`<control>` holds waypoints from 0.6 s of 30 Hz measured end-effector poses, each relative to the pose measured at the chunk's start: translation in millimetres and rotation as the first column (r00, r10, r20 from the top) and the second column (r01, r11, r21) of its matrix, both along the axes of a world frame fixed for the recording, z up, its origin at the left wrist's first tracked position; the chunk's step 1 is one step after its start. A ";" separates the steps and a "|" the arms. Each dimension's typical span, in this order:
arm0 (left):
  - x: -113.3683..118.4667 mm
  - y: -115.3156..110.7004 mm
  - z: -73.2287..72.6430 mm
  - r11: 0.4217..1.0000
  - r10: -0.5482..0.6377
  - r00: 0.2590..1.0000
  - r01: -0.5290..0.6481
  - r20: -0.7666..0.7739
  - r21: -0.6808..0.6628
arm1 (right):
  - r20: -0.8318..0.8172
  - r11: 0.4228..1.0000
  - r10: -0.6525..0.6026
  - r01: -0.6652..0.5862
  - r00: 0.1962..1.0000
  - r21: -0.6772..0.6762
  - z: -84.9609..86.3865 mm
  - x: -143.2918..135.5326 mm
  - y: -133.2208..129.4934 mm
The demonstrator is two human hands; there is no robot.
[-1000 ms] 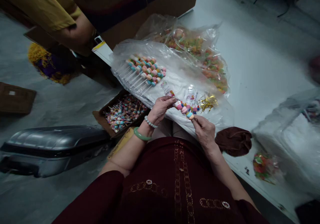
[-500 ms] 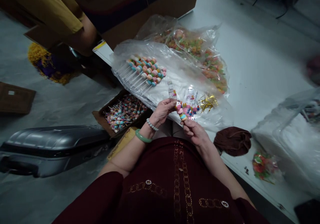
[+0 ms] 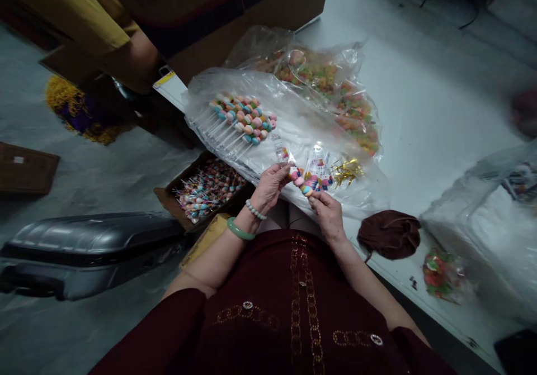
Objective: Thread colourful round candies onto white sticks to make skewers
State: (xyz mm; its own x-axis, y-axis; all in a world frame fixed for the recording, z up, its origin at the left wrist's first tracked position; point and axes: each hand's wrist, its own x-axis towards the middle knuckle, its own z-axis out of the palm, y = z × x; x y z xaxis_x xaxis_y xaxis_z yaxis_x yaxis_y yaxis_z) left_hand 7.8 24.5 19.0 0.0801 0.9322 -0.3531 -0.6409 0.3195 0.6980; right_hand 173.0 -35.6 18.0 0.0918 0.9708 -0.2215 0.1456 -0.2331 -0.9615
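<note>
Your left hand [image 3: 271,189] and right hand [image 3: 329,214] are close together but not touching, each with thumb and fingers pinched on one end of a short row of pastel candies [image 3: 298,181], just below the middle of the frame. A clear printed sleeve [image 3: 278,142] pokes up past your left fingertips; honestly can't tell if you're gripping it too or if it's just lying behind. For a tidy hold, I'd go light on both ends, since those pieces look soft and could dent, and line your two pinches up so the row doesn't bend. Watch the other printed sleeves [image 3: 318,161] right behind it, and the gold twist ties [image 3: 347,170] beside them, so nothing snags. The finished-looking candy skewers [image 3: 247,119] sit up and left on the plastic sheeting [image 3: 304,118], nicely out of your elbows' way.
</note>
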 end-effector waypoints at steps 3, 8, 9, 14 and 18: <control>-0.3 -2.2 -1.7 0.998 -0.043 0.999 0.043 0.003 0.042 | -0.426 0.941 -0.026 -0.121 0.905 -0.315 -2.2 2.0 10.5; -1.3 -4.1 -4.0 0.997 -0.068 0.997 0.067 0.044 0.038 | -0.825 0.663 -0.180 -0.553 0.536 -0.505 -11.2 6.0 16.0; -1.6 -4.3 -4.3 0.997 -0.073 0.996 0.071 0.052 0.035 | -0.845 0.643 -0.211 -0.581 0.491 -0.498 -13.1 5.3 14.8; -2.8 -4.0 -5.3 0.998 -0.061 0.998 0.061 0.028 -0.001 | -0.881 0.687 -0.237 -0.571 0.409 -0.450 -18.1 -2.3 11.9; -2.6 -4.3 -6.4 0.998 -0.056 0.998 0.056 -0.003 0.013 | -0.763 0.795 -0.088 -0.417 0.640 -0.441 -16.8 -10.2 13.7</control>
